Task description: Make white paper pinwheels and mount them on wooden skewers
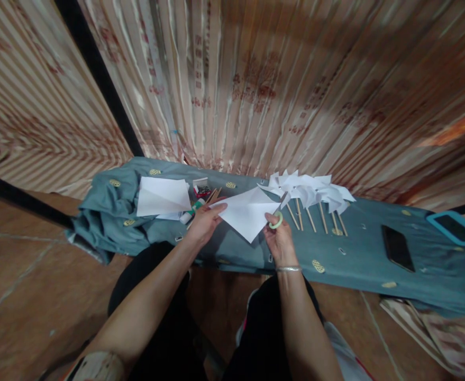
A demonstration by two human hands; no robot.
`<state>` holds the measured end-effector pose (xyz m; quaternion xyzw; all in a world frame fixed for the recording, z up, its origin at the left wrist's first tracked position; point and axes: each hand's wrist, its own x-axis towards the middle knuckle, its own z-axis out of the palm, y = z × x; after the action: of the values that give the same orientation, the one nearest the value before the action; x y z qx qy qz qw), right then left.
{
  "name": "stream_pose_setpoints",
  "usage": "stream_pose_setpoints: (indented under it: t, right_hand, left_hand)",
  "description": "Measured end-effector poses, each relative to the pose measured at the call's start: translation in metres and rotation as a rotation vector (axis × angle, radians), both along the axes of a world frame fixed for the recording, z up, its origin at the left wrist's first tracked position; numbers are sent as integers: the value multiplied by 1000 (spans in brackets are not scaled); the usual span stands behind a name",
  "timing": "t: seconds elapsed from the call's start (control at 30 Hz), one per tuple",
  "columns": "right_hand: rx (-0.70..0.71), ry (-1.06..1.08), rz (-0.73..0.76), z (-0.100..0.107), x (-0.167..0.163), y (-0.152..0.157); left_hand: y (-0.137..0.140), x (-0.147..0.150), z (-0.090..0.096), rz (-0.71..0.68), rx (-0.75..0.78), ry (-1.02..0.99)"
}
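A creased square of white paper (248,211) is held up over the cloth-covered surface, one corner pointing toward me. My left hand (205,225) pinches its left corner between thumb and fingers. In my right hand (280,242) are scissors (275,220) with pale green handles, their dark blade by the paper's right corner. Whether the blades touch the paper cannot be made out. Just beyond that hand lie several white paper pinwheels (307,190) on wooden sticks, overlapping in a row.
A stack of white paper (164,196) lies at the left. Between it and my left hand are a small red-and-white box (201,188) of small pieces and several loose sticks (215,196). On the right are a dark phone (398,247) and a blue-framed tablet (456,227). Curtains hang behind.
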<state>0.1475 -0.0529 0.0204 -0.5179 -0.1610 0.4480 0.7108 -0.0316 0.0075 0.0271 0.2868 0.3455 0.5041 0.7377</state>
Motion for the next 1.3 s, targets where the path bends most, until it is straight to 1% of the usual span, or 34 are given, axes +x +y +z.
stream_pose_setpoints:
  t: [0.1, 0.2, 0.27, 0.4, 0.53, 0.6, 0.73, 0.87, 1.0, 1.1, 1.17, 1.23, 1.3]
  right_hand:
    - [3, 43, -21, 1, -2, 2]
    - [14, 60, -3, 2, -5, 4]
    - [24, 14, 29, 1, -7, 4]
    - [13, -80, 102, -8, -7, 0]
    - [-16, -80, 175, -20, -1, -6]
    - [-23, -73, 203, -24, 2, -8]
    - [-10, -78, 254, -29, 6, -10]
    - [11, -84, 307, -29, 6, -14]
    - [-20, -129, 402, -31, 7, -19]
    - [-31, -195, 460, -32, 6, -25]
    - [-27, -210, 507, -33, 3, -31]
    - [-34, -212, 583, -34, -2, -37]
    - [-46, -260, 666, -35, -8, -43]
  left_hand:
    - [-5, 10, 0, -29, -25, -34]
    - [-8, 20, -2, 8, -76, 4]
    - [-7, 23, -4, 44, -91, 32]
    - [-1, 22, -7, 93, -66, 70]
    - [2, 17, -12, 61, -45, 115]
    - [2, 17, -13, 67, -47, 122]
    - [5, 17, -12, 158, -33, 79]
    - [10, 18, -10, 201, -38, 86]
    - [15, 18, -11, 224, -40, 108]
    - [18, 19, -10, 251, -38, 77]
    - [21, 20, -8, 291, -49, 34]
    - [23, 21, -6, 349, -66, -10]
    - [24, 21, -3, 410, -80, -50]
